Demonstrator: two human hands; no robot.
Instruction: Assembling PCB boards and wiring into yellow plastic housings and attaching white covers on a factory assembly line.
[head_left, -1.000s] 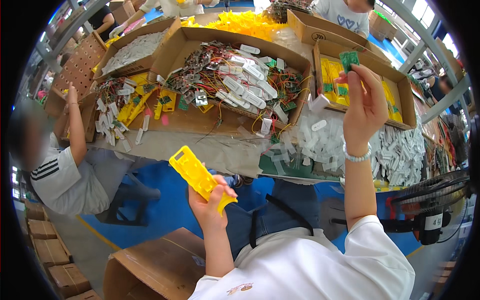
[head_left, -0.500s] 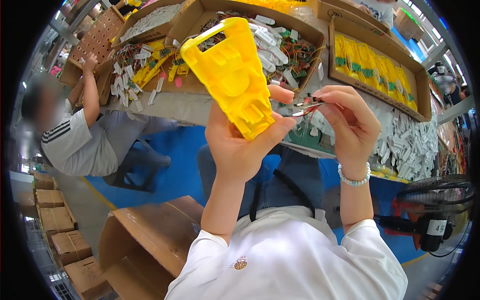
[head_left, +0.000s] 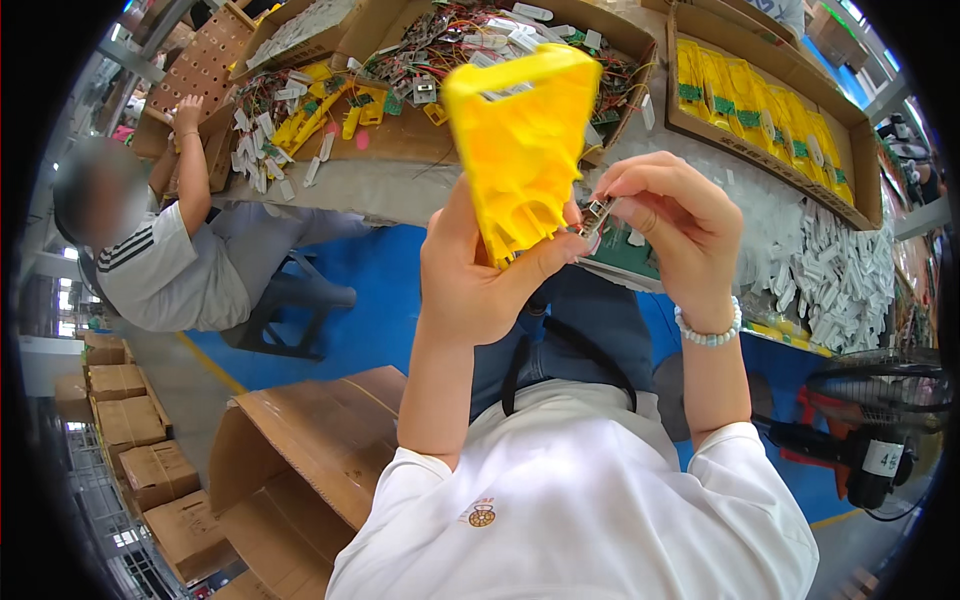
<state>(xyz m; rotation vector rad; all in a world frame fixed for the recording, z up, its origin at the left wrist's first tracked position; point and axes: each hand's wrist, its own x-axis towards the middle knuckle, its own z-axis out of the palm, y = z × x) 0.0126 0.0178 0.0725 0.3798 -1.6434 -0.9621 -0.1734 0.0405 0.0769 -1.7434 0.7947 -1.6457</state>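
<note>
And it's the left hand [head_left: 470, 275], grip wrapped round the yellow shell [head_left: 520, 150], up before the table [head_left: 395, 203]; just right, the metal part [head_left: 598, 212], pinched by the right hand [head_left: 685, 220]; beyond, a carton [head_left: 768, 170] of yellow pieces [head_left: 757, 100]!

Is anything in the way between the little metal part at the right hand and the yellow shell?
Only part of the left hand: its thumb and a fingertip are at the lower right edge of the yellow shell, beside the small metal part pinched by the right hand. Nothing else visible stands between.
</note>
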